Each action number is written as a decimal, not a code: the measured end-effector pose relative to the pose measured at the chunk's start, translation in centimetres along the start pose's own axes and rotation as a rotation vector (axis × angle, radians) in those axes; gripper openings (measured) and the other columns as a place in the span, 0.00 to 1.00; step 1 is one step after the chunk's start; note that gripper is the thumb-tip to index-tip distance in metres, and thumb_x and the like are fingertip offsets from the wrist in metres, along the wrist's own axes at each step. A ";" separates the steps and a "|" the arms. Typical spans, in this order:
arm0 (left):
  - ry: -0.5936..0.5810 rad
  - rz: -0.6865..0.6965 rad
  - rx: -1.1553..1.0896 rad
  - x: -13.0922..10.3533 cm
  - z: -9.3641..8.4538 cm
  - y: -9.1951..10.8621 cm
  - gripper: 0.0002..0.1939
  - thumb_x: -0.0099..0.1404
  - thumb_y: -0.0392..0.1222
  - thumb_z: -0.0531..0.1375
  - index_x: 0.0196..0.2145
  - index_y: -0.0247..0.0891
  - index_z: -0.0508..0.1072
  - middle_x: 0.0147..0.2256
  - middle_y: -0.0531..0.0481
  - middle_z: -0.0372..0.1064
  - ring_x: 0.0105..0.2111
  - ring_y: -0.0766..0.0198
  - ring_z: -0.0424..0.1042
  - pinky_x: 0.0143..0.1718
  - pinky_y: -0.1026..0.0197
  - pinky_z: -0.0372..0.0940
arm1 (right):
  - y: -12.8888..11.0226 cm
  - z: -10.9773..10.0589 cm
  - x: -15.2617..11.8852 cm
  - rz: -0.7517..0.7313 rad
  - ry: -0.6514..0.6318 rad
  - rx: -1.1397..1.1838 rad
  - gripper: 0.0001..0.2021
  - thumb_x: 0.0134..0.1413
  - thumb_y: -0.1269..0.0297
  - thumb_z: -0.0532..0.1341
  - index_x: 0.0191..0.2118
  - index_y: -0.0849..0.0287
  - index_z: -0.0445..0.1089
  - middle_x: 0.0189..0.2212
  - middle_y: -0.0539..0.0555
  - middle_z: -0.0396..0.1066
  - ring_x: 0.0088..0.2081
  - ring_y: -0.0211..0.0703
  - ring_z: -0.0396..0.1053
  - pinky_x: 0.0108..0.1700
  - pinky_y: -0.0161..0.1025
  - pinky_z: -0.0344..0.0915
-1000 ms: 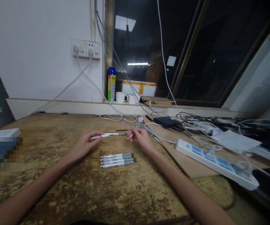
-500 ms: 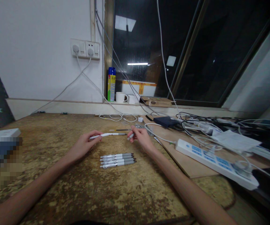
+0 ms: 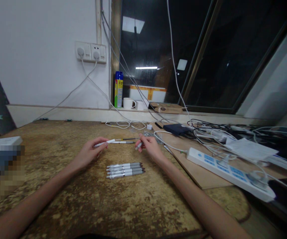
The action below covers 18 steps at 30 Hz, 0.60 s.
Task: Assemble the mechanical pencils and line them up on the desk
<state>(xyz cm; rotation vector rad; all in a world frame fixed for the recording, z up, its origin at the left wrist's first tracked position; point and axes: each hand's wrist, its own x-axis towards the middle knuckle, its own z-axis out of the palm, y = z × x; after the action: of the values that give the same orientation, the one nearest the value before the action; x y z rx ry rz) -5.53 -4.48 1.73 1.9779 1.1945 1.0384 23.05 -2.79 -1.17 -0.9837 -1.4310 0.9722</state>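
A white pen barrel is pinched in my left hand, its end pointing right. My right hand has its fingers closed round a short grey-and-white pen part. Between the hands a thin refill runs from my right fingertips to the tip of the barrel, amber at its left and dark at its right. Just below it another white-and-grey pen lies on the table. Nearer to me, several white-and-grey pens lie side by side in a row, tips to the right.
At the right, a white power strip and tangled cables rest on a brown board. A dark blue box sits behind. A spray can and white mug stand on the sill. A white box is at left.
The refill has moved left, and its left end now meets the barrel in my left hand. That barrel has tilted slightly, its right end higher. My right hand has hardly moved.
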 end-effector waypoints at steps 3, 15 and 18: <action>-0.005 -0.002 -0.006 0.1 0.0 -0.2 0.23 0.66 0.59 0.59 0.47 0.38 0.79 0.30 0.51 0.72 0.26 0.63 0.63 0.27 0.63 0.55 | 0.1 0.1 0.0 -0.007 -0.007 -0.005 0.33 0.56 0.34 0.59 0.24 0.65 0.77 0.19 0.58 0.74 0.18 0.37 0.66 0.25 0.35 0.62; -0.075 0.040 -0.079 -0.2 0.3 -0.1 0.23 0.66 0.58 0.61 0.48 0.39 0.79 0.44 0.44 0.78 0.42 0.53 0.75 0.41 0.58 0.68 | -0.8 0.5 -0.7 -0.095 -0.147 -0.132 0.28 0.61 0.39 0.58 0.27 0.60 0.76 0.22 0.53 0.73 0.23 0.39 0.68 0.30 0.35 0.63; -0.090 0.046 -0.103 -0.3 0.5 0.2 0.23 0.65 0.58 0.62 0.48 0.39 0.80 0.48 0.44 0.77 0.46 0.50 0.75 0.48 0.54 0.69 | -0.8 1.1 -1.0 -0.140 -0.190 -0.170 0.23 0.61 0.42 0.60 0.31 0.59 0.76 0.28 0.53 0.76 0.28 0.40 0.71 0.34 0.36 0.65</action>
<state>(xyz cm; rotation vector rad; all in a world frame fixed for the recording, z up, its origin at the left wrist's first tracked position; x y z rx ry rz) -5.16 -4.86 1.54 1.9583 1.0314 1.0018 22.00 -4.04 -0.76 -0.9184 -1.7400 0.8698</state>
